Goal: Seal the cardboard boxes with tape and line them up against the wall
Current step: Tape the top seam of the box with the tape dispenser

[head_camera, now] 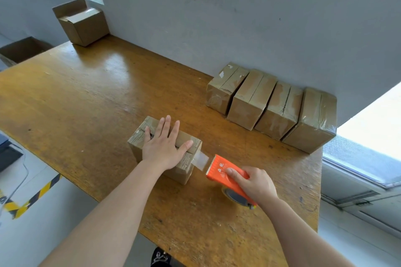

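Mid-frame, box (180, 171) is pinned by open left grip (163, 147) so tape (200, 159) is drawn taut from dispenser (219, 169) clasped by right grip (253, 184).

Left hand (163, 145) lay flat, palm down, fingers straight and slightly spread, thumb out to the right, pressing on top of the box (181, 172). Left forearm was bare and ran straight in from lower left. Right hand (255, 184) was curled round the tape dispenser (224, 170), thumb laid along its top. Right forearm came in from lower right. Hands were near each other, not touching.
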`<state>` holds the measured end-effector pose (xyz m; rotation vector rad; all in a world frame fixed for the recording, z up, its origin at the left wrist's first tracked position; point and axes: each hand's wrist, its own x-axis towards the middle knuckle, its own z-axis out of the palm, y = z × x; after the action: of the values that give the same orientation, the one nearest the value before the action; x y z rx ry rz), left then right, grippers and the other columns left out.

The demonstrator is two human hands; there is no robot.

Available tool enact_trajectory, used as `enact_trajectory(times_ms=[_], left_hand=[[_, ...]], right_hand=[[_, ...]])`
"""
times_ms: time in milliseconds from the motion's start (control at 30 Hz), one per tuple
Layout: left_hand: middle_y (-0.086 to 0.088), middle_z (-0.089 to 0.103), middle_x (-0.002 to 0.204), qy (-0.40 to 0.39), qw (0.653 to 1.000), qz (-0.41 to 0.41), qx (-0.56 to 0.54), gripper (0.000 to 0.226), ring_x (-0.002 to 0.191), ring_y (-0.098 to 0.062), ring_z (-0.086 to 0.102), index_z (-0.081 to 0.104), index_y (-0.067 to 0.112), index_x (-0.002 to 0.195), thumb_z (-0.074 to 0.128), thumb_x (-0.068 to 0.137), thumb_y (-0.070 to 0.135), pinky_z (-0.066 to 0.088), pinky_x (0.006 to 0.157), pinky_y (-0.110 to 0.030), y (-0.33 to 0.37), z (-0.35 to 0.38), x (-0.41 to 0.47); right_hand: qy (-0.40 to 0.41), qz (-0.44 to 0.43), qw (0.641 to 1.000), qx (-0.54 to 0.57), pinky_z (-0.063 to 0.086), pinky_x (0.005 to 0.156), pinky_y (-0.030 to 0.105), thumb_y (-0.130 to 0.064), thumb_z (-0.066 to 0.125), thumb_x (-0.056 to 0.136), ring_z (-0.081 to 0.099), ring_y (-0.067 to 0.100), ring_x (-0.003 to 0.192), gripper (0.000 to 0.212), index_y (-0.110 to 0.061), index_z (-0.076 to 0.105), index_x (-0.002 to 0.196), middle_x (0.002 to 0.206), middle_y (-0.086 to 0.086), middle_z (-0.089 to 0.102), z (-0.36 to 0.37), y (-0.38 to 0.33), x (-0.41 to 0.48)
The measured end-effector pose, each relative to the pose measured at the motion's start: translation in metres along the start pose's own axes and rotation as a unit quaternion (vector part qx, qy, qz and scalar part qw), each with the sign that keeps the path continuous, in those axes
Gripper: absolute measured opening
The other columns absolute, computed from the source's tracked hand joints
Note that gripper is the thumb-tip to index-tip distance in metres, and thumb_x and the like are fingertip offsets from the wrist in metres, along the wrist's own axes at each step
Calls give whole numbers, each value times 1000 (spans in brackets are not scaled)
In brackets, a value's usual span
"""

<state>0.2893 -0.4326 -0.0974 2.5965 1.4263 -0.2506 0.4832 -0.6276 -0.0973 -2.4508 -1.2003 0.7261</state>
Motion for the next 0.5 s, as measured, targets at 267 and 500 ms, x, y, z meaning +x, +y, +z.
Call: enact_trajectory(times_ms=[267,500], left_hand=[[-2,-24,159,10,1000,2,9,87,147,-19,-22,-16,29,153,-2,84,80,-5,119,-54,1,0,2],[-1,-27,158,10,1000,-2,2,85,146,-19,-24,-18,29,152,-3,84,79,-6,119,-53,1,-1,-4]], right_hand=[[-21,58,992,-112,43,54,24,-89,35,77,61,9,65,71,-24,66,74,70,-8,64,-6,-5,0],[-29,96,982,-160,42,52,24,-89,37,76,59,13,64,73,-21,63,73,71,-5,62,9,-35,6]])
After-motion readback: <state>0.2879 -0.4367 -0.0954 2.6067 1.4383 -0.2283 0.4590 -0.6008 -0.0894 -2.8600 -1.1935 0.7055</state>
